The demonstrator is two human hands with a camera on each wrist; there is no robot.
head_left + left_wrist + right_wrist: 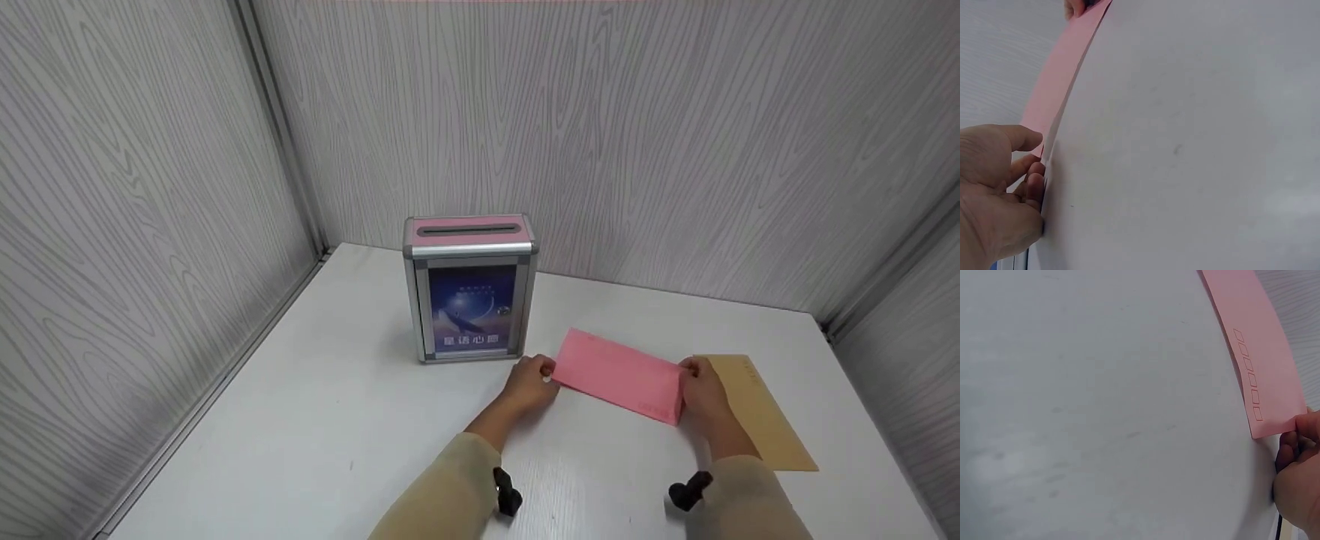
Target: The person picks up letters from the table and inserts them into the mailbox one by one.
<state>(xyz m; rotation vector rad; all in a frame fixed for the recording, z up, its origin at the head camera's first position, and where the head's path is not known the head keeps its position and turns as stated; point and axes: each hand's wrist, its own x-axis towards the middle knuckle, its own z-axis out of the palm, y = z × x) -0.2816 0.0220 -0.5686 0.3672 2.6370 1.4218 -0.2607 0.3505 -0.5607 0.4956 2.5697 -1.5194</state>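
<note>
A: Where is the pink envelope (621, 375) found?

B: It is held just above the white table (315, 420), in front of the ballot box (469, 286) and slightly to its right. Its left end is pinched by the left hand (531, 384), thumb and curled fingers (1032, 181) closed on the edge.

A: And the other end?

B: It is pinched likewise by the right hand (702, 390). A brown envelope (761, 412) is seen flat on the table, partly covered by that hand.
</note>
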